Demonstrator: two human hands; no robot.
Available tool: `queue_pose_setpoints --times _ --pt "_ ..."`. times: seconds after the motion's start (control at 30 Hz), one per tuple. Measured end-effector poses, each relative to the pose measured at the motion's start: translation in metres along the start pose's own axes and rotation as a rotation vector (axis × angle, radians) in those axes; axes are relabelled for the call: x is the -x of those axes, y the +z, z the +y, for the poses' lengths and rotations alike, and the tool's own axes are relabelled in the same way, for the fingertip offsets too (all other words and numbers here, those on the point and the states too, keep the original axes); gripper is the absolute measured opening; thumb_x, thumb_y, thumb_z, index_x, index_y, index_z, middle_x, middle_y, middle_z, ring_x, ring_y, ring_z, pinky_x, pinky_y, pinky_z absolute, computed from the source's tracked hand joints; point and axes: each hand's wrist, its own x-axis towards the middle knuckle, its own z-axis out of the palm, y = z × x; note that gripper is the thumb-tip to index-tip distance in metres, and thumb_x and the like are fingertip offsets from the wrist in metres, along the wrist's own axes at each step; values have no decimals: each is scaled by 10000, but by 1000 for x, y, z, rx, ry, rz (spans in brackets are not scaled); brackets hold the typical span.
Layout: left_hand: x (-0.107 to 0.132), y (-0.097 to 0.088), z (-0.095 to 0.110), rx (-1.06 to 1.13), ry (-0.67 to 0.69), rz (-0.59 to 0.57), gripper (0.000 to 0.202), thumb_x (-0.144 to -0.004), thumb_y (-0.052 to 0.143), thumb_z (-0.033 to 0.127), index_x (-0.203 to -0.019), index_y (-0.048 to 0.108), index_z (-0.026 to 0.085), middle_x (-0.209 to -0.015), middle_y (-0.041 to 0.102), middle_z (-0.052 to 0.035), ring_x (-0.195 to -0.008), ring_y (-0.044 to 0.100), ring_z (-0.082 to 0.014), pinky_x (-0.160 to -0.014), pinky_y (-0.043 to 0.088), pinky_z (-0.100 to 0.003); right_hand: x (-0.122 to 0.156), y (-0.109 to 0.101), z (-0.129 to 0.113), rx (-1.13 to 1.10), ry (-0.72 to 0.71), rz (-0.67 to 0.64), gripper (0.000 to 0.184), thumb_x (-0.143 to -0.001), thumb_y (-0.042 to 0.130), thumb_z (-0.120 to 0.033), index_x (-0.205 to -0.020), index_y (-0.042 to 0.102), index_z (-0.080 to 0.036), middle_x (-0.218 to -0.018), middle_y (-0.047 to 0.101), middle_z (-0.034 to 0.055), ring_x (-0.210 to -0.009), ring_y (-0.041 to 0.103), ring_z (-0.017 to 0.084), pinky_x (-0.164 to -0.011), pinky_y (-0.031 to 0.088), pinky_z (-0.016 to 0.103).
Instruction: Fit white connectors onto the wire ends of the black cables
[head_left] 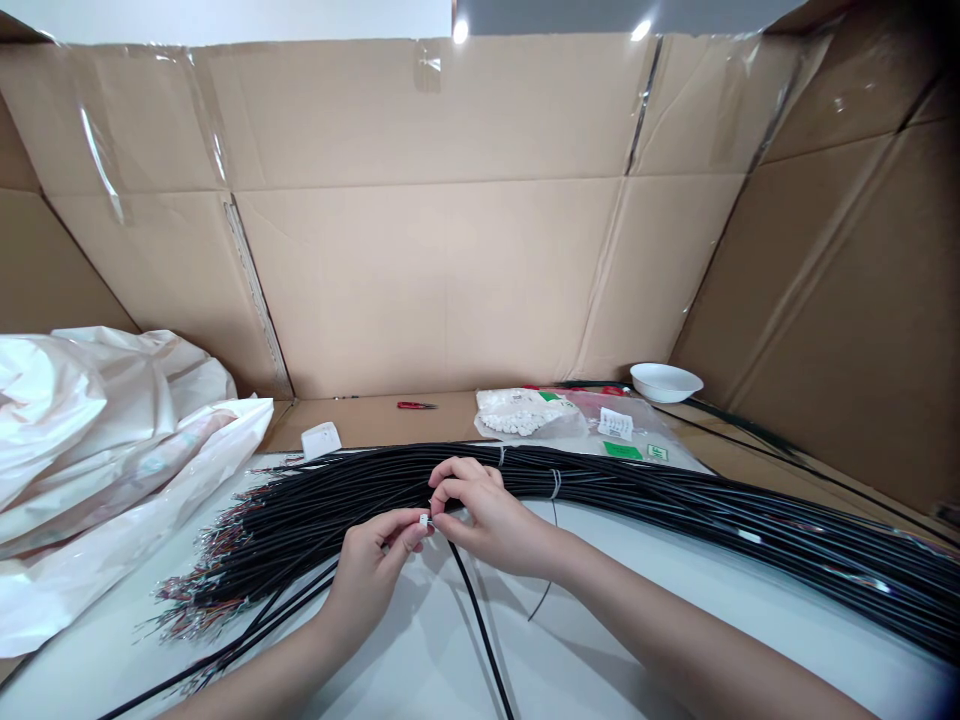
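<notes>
Between finger and thumb, my left hand (373,560) pinches a small white connector (424,520). Close against it on the right, my right hand (480,515) is closed in a pinch at the end of a black cable (478,610). From there the cable runs down toward the bottom edge. The thin wires between the fingertips are too small to make out clearly. Behind both hands lies a thick bundle of black cables (637,485), tied with grey ties (556,484). Its left end fans out into stripped, coloured wire ends (217,560).
Clear bags with white connectors (517,412) lie behind the bundle, near a white bowl (666,383). Red-handled pliers (415,405) and a small white box (321,440) sit farther left. White plastic sheeting (112,450) covers the left side. Cardboard walls (442,230) surround the table.
</notes>
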Motion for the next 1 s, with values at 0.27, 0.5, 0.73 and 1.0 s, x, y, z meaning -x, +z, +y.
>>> queue_pose_setpoints --times 0.27,0.5,0.73,1.0 --pt "1 -1 -3 -57 42 -21 193 -777 552 280 -872 699 197 -774 706 -35 -663 595 -177 -627 449 -237 1 2 1 -2 -67 -22 101 -785 481 -138 -709 525 -188 -1016 510 17 -1039 416 164 -870 297 384" --pt "2 -2 -4 -113 75 -46 211 -782 550 306 -900 702 219 -778 712 -38 -672 602 -193 -629 443 -247 2 3 1 -19 -53 -42 116 -777 489 -132 -677 520 -182 -1020 518 14 -1051 411 172 -874 296 388" --pt "1 -2 -5 -98 60 -47 204 -779 554 306 -881 703 211 -789 709 -34 -689 594 -188 -632 430 -233 2 3 1 -46 -32 -37 110 -775 500 -133 -680 524 -183 -1007 524 10 -1036 423 168 -871 302 381" --pt "-7 -3 -6 109 -51 -31 245 -809 496 374 -751 589 156 -640 578 -8 -579 499 -131 -516 373 -195 -2 30 18 -332 137 312 47 -806 412 -154 -798 441 -191 -719 476 -20 -644 450 111 -594 367 232"
